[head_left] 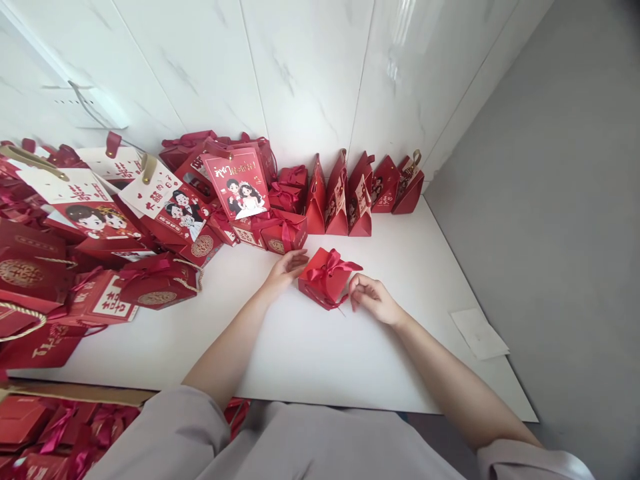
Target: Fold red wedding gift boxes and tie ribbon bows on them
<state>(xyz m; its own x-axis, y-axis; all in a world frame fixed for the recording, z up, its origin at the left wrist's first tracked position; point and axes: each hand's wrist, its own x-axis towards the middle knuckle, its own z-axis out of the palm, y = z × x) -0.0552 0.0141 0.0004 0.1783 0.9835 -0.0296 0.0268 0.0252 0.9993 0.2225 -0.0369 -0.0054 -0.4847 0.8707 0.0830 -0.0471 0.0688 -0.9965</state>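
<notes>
A small red gift box (319, 288) stands on the white table in front of me, with a dark red satin ribbon (331, 268) tied in a bow on top. My left hand (286, 269) is beside the box's left side, fingers stretched out and apart, gripping nothing. On the other side, my right hand (373, 299) has its fingers curled in close to the box's right edge, where a ribbon tail hangs. What those fingers hold, if anything, is hidden.
Several red triangular boxes (360, 200) line the wall. Red gift boxes with illustrated cards (239, 183) crowd the table's left side. White paper (479, 333) lies at the right edge of the table (320, 360), by a grey partition. More red boxes (65, 427) fill a carton at lower left.
</notes>
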